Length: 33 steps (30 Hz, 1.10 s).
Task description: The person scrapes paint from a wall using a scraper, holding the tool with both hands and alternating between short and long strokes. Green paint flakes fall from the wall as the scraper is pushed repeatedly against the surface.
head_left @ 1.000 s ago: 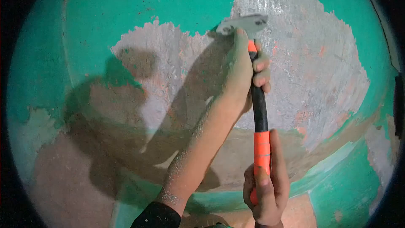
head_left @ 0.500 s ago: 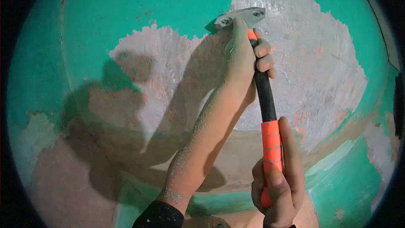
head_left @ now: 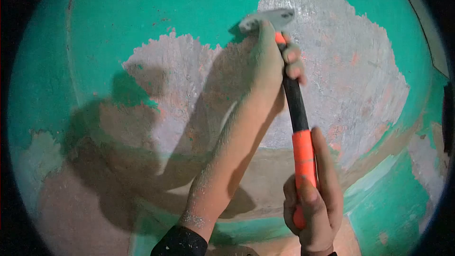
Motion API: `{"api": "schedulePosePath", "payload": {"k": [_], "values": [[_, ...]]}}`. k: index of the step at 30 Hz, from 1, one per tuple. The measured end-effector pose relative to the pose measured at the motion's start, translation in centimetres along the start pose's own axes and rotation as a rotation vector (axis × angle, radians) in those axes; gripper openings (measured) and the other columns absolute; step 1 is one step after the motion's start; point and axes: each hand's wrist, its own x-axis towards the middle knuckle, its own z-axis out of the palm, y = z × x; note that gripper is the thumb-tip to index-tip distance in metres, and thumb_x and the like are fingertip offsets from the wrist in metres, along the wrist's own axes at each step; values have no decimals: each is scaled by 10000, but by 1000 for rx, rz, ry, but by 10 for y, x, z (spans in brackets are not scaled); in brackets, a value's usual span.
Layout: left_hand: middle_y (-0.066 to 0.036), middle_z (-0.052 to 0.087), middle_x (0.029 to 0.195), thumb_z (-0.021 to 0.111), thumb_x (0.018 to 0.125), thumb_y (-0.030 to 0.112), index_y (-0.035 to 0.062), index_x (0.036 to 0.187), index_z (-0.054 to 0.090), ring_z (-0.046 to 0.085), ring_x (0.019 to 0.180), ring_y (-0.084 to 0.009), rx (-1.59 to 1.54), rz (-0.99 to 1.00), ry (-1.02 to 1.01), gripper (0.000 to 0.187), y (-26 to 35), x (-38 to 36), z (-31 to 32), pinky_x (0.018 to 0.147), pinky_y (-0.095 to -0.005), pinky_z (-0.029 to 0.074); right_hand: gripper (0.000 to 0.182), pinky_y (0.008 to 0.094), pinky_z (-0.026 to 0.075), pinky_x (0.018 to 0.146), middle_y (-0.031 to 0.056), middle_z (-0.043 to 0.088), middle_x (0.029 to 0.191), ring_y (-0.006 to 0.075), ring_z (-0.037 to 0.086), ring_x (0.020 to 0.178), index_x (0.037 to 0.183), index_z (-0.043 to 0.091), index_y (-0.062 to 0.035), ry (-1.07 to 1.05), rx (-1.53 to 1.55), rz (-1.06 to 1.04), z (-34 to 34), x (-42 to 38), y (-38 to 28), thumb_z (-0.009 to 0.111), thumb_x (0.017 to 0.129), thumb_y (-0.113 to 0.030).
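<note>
A long-handled scraper [head_left: 296,106] stands slanted against the wall, its black shaft ending in an orange grip [head_left: 304,154]. At its top is a wide grey metal blade head [head_left: 270,18], slightly blurred, lying over the border of green paint and bare plaster. My left hand [head_left: 274,59] wraps round the upper shaft just below the head, its thumb pressed up against the metal. Lower down, my right hand [head_left: 316,204] is closed round the orange grip, with one finger stretched along its side. Pale flakes and dust cling to my left forearm [head_left: 232,156].
Green paint [head_left: 142,4] covers much of the wall. A large bare plaster patch [head_left: 346,76] with ragged edges spreads behind the tool. Below runs a brownish band [head_left: 265,175]. My shadow [head_left: 109,161] falls on the left side. A dark object [head_left: 448,118] shows at the right edge.
The scraper and both hands have shifted slightly: the blade head and left hand a little to the left, the orange grip's top slightly up. Both hands keep their hold.
</note>
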Motion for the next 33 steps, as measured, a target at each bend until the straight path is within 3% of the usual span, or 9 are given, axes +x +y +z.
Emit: {"api": "schedulePosePath", "payload": {"k": [4, 12, 15, 19, 21, 24, 26, 28, 33], "values": [[79, 359, 581, 379, 975, 493, 141, 902, 451, 335, 425, -50, 21, 14, 28, 367, 0, -7, 3, 444, -252, 362, 792, 184, 291, 415, 43, 511, 733, 57, 400, 512, 1445, 190, 75, 31, 41, 35, 1, -1, -3, 571, 866, -309], [37, 399, 590, 297, 972, 556, 138, 886, 409, 396, 436, -89, 32, 60, -40, 441, 1, 8, 2, 434, -305, 426, 777, 179, 340, 471, 178, 530, 1090, 62, 440, 574, 1441, 208, 79, 51, 37, -36, 3, 7, -5, 573, 866, -295], [75, 385, 604, 372, 979, 476, 131, 922, 456, 357, 458, -48, 35, -50, 20, 360, -10, -14, 2, 460, -245, 370, 761, 181, 341, 474, 158, 539, 1067, 65, 432, 574, 1439, 210, 83, 81, 57, -5, -3, -6, -2, 564, 872, -282], [73, 380, 596, 371, 979, 478, 129, 929, 456, 351, 440, -56, 28, 90, -24, 363, 3, 16, 11, 450, -259, 382, 765, 182, 347, 485, 154, 539, 1070, 66, 433, 576, 1433, 224, 89, 20, 28, -4, 0, 11, -11, 572, 864, -286], [73, 379, 598, 378, 980, 466, 125, 919, 450, 351, 440, -55, 30, 61, -10, 354, 4, 11, 14, 467, -252, 389, 769, 178, 338, 473, 151, 543, 1062, 64, 432, 578, 1431, 234, 87, 59, 40, -134, 4, 18, -3, 580, 857, -289], [63, 388, 602, 348, 980, 477, 128, 897, 433, 371, 451, -64, 70, 16, -23, 369, -2, -2, 8, 477, -262, 408, 762, 167, 306, 440, 152, 549, 1050, 58, 425, 580, 1428, 247, 85, 87, 96, -42, -1, 1, 0, 578, 848, -282], [41, 402, 596, 281, 979, 540, 142, 868, 410, 402, 456, -92, 67, 6, -42, 434, -5, 3, 3, 473, -298, 443, 752, 165, 297, 427, 135, 559, 1015, 56, 421, 583, 1425, 250, 89, 57, 49, 32, -2, 3, -16, 572, 846, -267], [66, 383, 599, 331, 981, 476, 138, 894, 432, 371, 451, -63, 3, 52, -8, 363, 1, 12, 14, 468, -262, 405, 738, 165, 303, 425, 92, 569, 912, 51, 417, 578, 1423, 253, 92, 153, -2, -31, 12, 14, -27, 558, 846, -253], [77, 370, 604, 365, 981, 431, 140, 902, 431, 353, 449, -43, 5, 20, 23, 308, -3, -5, 17, 467, -238, 385, 699, 164, 307, 433, 69, 561, 879, 48, 414, 579, 1425, 246, 93, 24, -5, -45, -5, 10, -15, 528, 873, -228]]}}
